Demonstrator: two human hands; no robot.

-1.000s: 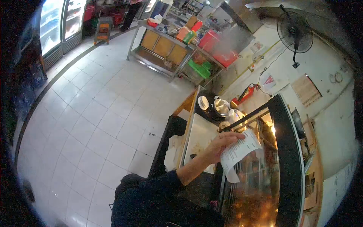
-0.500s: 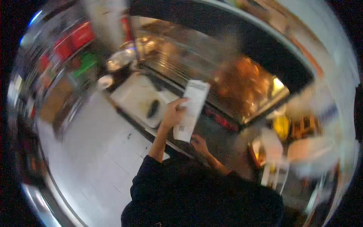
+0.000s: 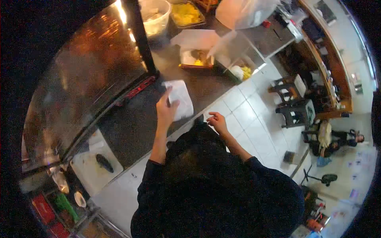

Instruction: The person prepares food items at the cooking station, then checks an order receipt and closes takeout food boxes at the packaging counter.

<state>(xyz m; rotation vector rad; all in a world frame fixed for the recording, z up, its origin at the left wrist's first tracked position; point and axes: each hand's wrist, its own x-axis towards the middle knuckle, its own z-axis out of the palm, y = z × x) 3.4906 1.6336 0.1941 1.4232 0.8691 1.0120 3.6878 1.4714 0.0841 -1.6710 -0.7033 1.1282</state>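
My left hand (image 3: 166, 109) grips a white paper slip (image 3: 182, 101) by its near-left edge, thumb on one side. The slip hangs over the dark counter (image 3: 133, 129), close to its front edge. My right hand (image 3: 217, 121) is held off to the right near my chest, fingers loosely bent and apart, with nothing visible in it. Beyond the slip, an open takeaway box (image 3: 196, 59) with some yellow food in it stands on the counter.
A glass-fronted grill (image 3: 91, 71) runs along the left. A cutting board (image 3: 87, 170) with a dark oblong object (image 3: 104, 162) lies lower left. A plastic tub (image 3: 156, 23), a tray of yellow food (image 3: 187, 15) and a plastic bag (image 3: 242, 14) stand at the back. Stools (image 3: 295, 113) and people are at right.
My view has swung right, from the grill and cutting board toward the takeaway box. The slip stays in my left hand; my right hand has moved away from its lower end.
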